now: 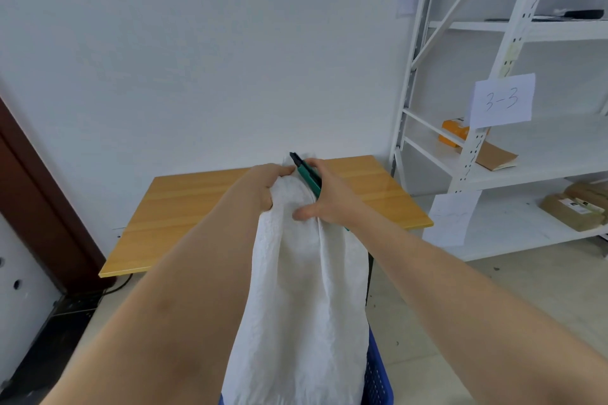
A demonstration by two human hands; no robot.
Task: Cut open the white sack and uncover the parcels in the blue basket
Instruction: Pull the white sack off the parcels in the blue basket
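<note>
A tall white sack (302, 306) stands upright out of the blue basket (376, 375), whose mesh wall shows only at the bottom right. My left hand (266, 186) grips the bunched neck of the sack near its top. My right hand (329, 197) holds a green and black utility knife (307, 171) against the sack's top, its tip pointing up and away from me, while the thumb presses on the cloth. The parcels in the basket are hidden by the sack.
A wooden table (197, 214) stands behind the sack against the white wall. White metal shelving (477, 141) at the right carries a "3-3" label (501, 100), an orange box (455, 133), a brown envelope and brown parcels (575, 207). A dark door frame is at the left.
</note>
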